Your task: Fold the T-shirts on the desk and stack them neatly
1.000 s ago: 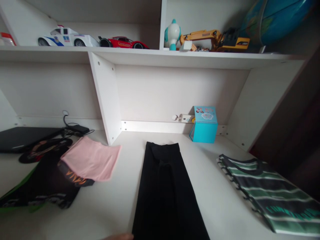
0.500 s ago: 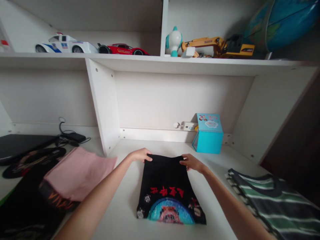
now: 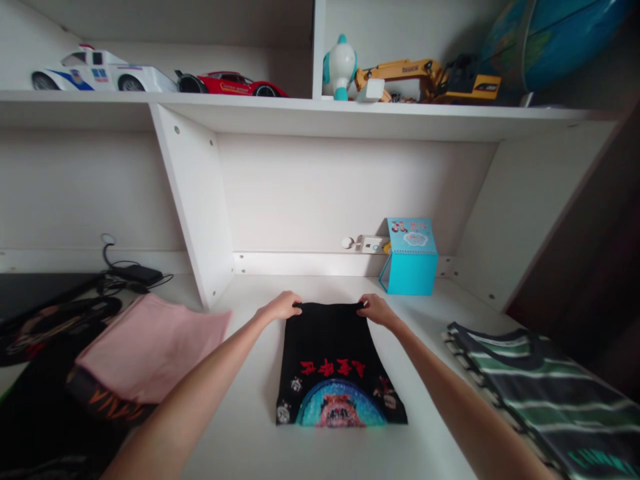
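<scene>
A folded black T-shirt point(image 3: 330, 340) with red characters and a blue round print lies on the white desk, its print upside down from where I look. My left hand point(image 3: 283, 306) pinches the far left corner of the shirt. At the far right corner, my right hand point(image 3: 377, 309) grips the cloth between thumb and fingers. The far edge stretches nearly straight between both hands. Whether that edge is lifted off the desk, I cannot tell.
Pink cloth point(image 3: 155, 347) and dark clothes lie at left, near a black adapter point(image 3: 135, 273) with cables. A green striped shirt point(image 3: 545, 387) lies folded at right. A blue desk calendar point(image 3: 413, 273) stands behind. Toy vehicles, including a red car point(image 3: 233, 84), sit on the shelf above.
The far edge of the black T-shirt looks straighter than before, with both hands still holding its corners. My view has shifted slightly, moving the shelf and its toys up and left in the picture.
</scene>
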`<state>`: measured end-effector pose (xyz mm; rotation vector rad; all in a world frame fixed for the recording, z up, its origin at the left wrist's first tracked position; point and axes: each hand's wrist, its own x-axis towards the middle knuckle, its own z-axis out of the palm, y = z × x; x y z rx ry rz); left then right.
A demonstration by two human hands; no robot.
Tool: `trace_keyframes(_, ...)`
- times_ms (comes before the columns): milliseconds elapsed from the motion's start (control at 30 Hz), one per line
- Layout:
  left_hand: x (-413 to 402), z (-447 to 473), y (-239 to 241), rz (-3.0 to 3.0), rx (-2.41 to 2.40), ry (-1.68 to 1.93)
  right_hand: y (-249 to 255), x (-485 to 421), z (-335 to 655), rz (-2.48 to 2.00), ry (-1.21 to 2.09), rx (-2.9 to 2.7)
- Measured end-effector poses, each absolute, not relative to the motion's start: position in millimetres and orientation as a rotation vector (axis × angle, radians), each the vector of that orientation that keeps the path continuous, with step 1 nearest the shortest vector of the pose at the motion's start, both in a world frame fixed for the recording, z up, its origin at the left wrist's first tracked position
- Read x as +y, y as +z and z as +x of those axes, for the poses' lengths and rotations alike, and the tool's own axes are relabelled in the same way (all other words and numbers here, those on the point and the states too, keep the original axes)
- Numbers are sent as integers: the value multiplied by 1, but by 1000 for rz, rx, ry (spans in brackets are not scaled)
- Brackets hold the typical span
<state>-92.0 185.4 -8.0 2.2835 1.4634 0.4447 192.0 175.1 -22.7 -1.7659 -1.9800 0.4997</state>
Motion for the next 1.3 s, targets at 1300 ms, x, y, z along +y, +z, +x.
trace_keyframes(1300,88,25,-1,2594,901,89,-7,-50,114,-1373,279,-2724)
